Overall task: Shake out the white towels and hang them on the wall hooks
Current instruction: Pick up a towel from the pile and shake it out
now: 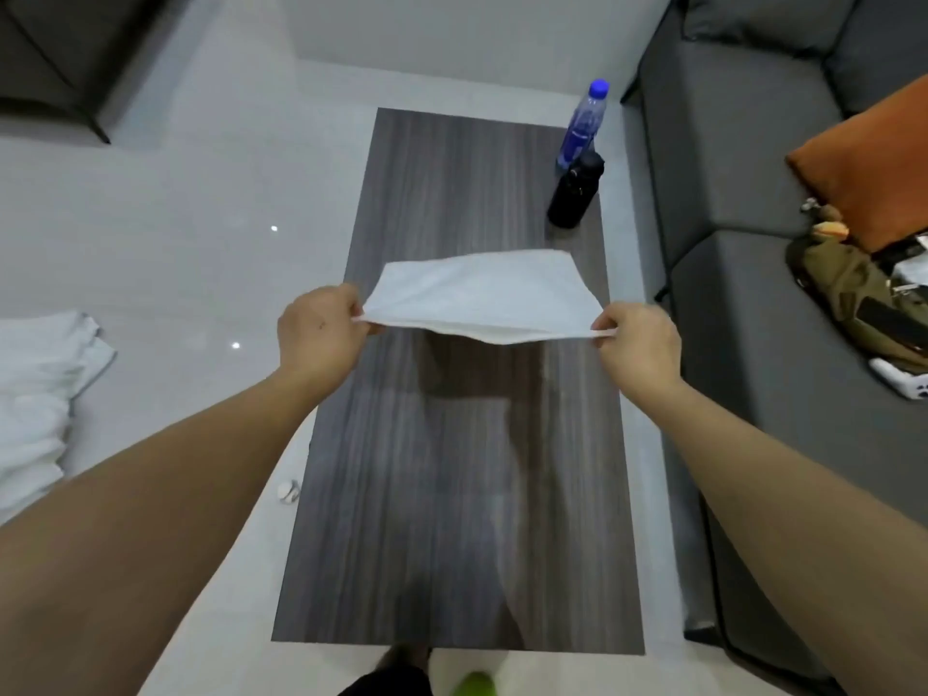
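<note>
white towel held stretched above the table

the left hand pinches the towel's near left corner and the right hand pinches its near right corner, the cloth spread flat in the air over the dark wooden table; more white towels lie heaped at the left edge.

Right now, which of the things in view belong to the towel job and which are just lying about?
Part of the job:
white towel, stretched over the table, pinched by the left hand and right hand
pile of white towels at the left edge

Just lying about:
water bottle
black bottle
orange cushion
olive bag on the sofa
</note>
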